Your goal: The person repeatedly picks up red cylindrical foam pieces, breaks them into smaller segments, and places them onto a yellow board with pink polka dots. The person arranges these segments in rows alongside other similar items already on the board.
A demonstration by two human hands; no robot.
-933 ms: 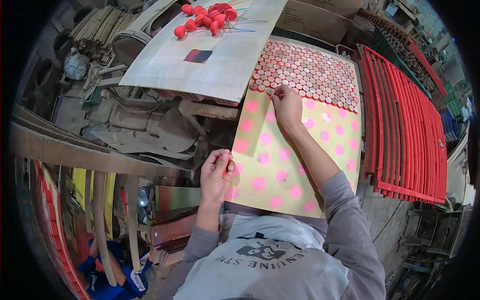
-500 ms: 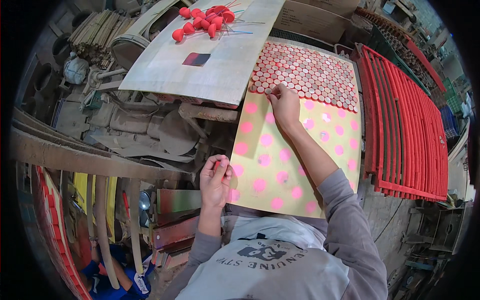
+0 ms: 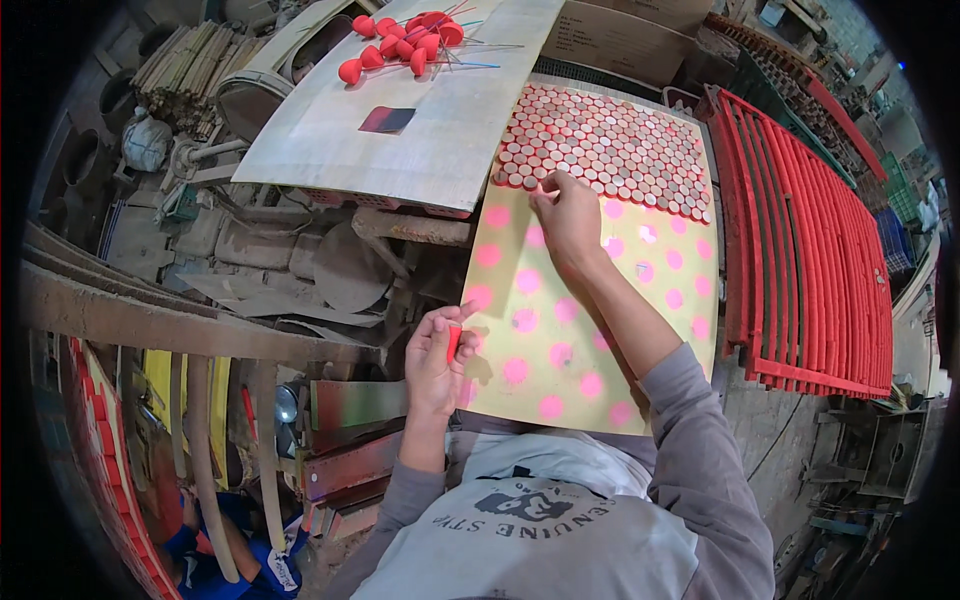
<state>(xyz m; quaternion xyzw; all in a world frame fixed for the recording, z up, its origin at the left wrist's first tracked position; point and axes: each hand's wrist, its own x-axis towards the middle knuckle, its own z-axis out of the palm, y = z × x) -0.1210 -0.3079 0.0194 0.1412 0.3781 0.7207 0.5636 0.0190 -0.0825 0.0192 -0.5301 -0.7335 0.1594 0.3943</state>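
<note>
A yellow board [image 3: 500, 400] with pink round spots lies in front of me. Tightly packed small round pieces with pale tops and red sides [image 3: 605, 150] cover its far part. My right hand [image 3: 572, 225] reaches over the board, thumb and fingers pinched together at the near left edge of those rows. Whatever sits between those fingertips is too hidden to name. Beside the board's left edge, my left hand [image 3: 435, 365] is palm up with fingers curled, holding a small red cylinder [image 3: 455, 342] against the thumb.
A pale panel [image 3: 330, 150] at the far left bears red cup-shaped pieces on thin sticks [image 3: 425, 35] and a dark square sheet [image 3: 388, 120]. Red slatted racks [image 3: 810, 250] stand on the right. Cardboard boxes [image 3: 620, 40] are behind. A person in blue [image 3: 240, 550] is at lower left.
In my left hand the red cylinder now shows more plainly, and a finger has stretched out toward the board. My right hand stays pinched at the row edge, having shifted only slightly.
</note>
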